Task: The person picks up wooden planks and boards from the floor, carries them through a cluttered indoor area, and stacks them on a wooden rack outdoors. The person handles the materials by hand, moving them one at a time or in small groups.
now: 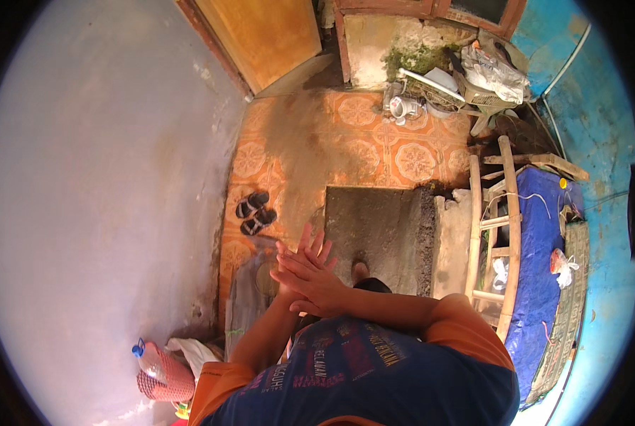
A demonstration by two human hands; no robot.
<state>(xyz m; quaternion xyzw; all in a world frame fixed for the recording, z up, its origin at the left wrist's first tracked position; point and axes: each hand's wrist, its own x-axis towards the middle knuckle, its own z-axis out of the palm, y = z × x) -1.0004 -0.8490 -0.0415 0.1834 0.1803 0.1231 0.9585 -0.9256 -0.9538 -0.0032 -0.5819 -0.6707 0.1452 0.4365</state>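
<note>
Navy shirt (360,369) nearest; right hand (312,282) laid across left hand (308,243), pressed together, fingers extended, nothing visible gripped; black sandals (258,222) ahead-left on orange floor tiles (415,162); probably light, flexible; straps look the best hold.

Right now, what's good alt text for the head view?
The person's right hand lies flat across the left hand. Beyond are black sandals on orange tiles, with a wooden frame and blue tarp at right.
</note>
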